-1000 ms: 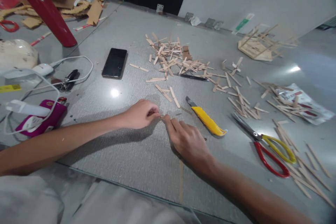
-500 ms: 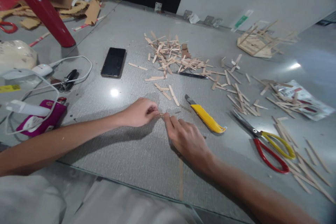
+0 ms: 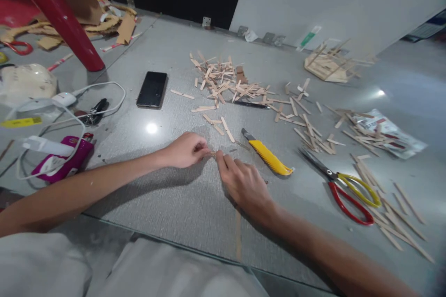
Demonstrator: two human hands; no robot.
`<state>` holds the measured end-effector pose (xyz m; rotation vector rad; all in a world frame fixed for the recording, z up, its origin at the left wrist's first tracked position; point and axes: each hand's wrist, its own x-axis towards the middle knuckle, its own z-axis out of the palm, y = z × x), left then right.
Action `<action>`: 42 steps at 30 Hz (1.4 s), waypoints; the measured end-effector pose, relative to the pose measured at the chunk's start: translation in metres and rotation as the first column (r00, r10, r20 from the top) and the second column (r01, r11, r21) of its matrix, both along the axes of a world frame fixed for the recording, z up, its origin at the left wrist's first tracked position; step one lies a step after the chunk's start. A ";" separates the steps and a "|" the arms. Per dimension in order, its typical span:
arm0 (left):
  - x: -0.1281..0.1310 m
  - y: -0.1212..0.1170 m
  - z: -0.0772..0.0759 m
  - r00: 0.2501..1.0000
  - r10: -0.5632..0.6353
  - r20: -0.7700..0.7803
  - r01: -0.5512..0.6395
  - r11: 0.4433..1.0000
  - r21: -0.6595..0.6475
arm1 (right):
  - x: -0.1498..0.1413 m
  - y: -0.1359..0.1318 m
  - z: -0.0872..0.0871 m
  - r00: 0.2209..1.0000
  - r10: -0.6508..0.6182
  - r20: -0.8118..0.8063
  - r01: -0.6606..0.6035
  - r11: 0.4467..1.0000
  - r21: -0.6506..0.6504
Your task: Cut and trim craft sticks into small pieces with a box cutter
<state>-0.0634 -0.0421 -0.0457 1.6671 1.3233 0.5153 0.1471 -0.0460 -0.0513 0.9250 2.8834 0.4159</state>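
Both my hands meet over the grey table near its front. My left hand [image 3: 188, 150] pinches one end of a small wooden stick piece [image 3: 212, 154]. At the other end, my right hand [image 3: 244, 181] has its thumb and fingertips closed on the same piece, its palm turned down. Most of the piece is hidden by the fingers. Just beyond my right hand lies a yellow utility knife [image 3: 270, 155], with loose wooden sticks [image 3: 228, 130] behind it. Scissors with red and yellow handles [image 3: 332, 175] rest further right, blades spread.
A large heap of wooden sticks [image 3: 223, 79] lies at the back middle, a black pen [image 3: 252, 104] beside it. A phone [image 3: 152, 89], a purple box [image 3: 64, 160], a white cable [image 3: 121, 95] and a red bottle [image 3: 66, 28] are left. A stick frame [image 3: 325, 67] stands back right.
The view has shifted slightly, so the table's things sit a little differently in it. Both hands keep their pinch on the wooden piece with hardly any movement.
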 end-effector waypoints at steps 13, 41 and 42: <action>0.037 -0.019 0.089 0.943 -0.038 0.330 0.024 0.999 0.046 | 0.052 -0.004 0.068 0.357 -0.351 -0.866 -0.057 0.917 -0.395; 0.094 0.023 0.042 0.890 -0.097 0.445 0.093 0.995 0.032 | 0.076 0.019 0.053 0.016 -0.848 -0.529 -0.277 0.505 -0.818; 0.094 0.024 0.039 0.882 -0.105 0.459 0.108 0.994 0.020 | 0.076 0.020 0.051 0.009 -0.874 -0.485 -0.297 0.461 -0.836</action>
